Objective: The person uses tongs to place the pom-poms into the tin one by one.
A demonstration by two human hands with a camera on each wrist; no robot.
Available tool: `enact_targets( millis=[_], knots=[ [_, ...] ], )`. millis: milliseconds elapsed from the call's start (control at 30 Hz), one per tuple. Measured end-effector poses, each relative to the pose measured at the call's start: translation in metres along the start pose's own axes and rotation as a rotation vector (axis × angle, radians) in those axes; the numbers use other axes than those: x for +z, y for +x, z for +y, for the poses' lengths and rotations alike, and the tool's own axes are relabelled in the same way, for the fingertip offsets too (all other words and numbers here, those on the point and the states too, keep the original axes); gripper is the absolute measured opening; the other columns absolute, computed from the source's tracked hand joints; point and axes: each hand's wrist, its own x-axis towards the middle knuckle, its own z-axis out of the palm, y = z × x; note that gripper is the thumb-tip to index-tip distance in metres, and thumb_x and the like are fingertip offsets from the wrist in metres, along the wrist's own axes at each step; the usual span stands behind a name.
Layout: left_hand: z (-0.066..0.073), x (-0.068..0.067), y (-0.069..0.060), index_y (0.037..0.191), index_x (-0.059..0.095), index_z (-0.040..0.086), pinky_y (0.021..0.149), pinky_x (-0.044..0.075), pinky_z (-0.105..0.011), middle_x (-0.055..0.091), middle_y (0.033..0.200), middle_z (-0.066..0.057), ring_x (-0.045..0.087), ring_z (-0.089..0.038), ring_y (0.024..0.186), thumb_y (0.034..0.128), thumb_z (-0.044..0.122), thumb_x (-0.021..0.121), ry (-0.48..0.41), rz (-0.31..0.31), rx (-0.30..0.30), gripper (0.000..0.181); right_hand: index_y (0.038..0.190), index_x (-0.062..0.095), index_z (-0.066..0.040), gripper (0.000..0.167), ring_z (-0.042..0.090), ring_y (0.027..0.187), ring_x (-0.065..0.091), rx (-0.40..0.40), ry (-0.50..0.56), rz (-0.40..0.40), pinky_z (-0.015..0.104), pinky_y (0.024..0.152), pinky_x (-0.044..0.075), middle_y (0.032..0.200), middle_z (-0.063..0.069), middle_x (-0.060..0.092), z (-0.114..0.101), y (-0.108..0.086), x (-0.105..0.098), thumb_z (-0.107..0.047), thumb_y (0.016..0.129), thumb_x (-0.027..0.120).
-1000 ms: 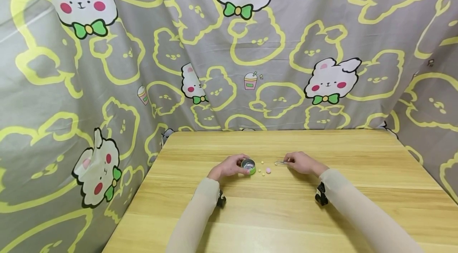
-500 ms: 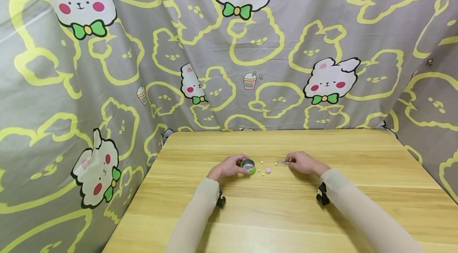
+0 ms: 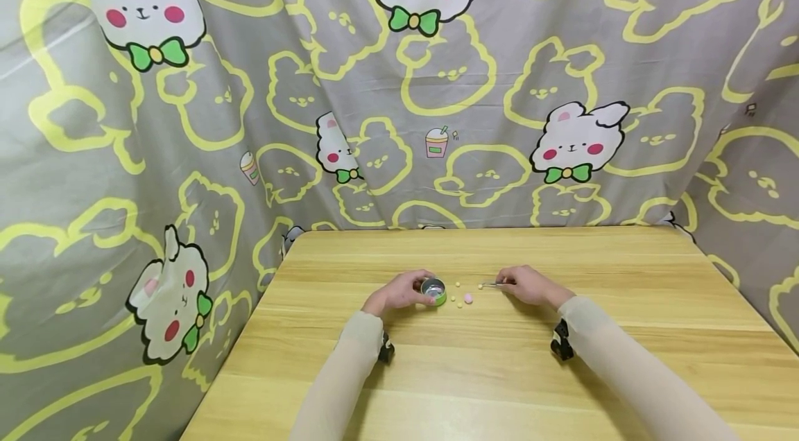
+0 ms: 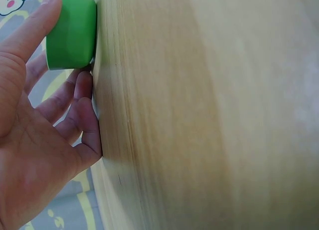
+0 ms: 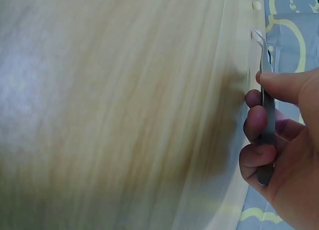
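My left hand (image 3: 406,290) grips a small round green tin (image 3: 440,299), its silvery inside facing up. In the left wrist view, the thumb lies along one side of the green tin (image 4: 75,33). My right hand (image 3: 529,285) pinches metal tweezers (image 3: 496,284), which the right wrist view shows lying along the curled fingers. At the bent tips of the tweezers (image 5: 266,65) is a small pale yellow ball (image 3: 480,286); whether it is clamped I cannot tell. Between tin and tweezers lie several small yellow balls (image 3: 458,284) and a larger pink piece (image 3: 469,298).
All of this is on a light wooden table (image 3: 474,385). A grey patterned curtain (image 3: 374,94) hangs behind the table's far edge and along its sides. Black wrist cameras (image 3: 562,340) sit on both sleeves.
The tweezers' tips have shifted very slightly left over the last half second, the pale ball staying at them. My left hand and the tin keep their place.
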Motion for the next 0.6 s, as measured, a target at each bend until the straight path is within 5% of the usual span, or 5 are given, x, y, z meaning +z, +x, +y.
enact_targets(
  millis=[600],
  knots=[
    [-0.0005, -0.0004, 0.0002, 0.131, 0.054, 0.019, 0.086, 0.042, -0.031, 0.058, 0.112, 0.004, 0.052, -0.012, 0.099, 0.0834, 0.03, 0.074, 0.003, -0.009, -0.015, 0.053, 0.105, 0.066, -0.006, 0.016, 0.014, 0.077, 0.056, 0.01, 0.095, 0.018, 0.036, 0.069, 0.045, 0.09, 0.002, 0.065, -0.006, -0.0044, -0.0051, -0.006, 0.094, 0.054]
  ],
)
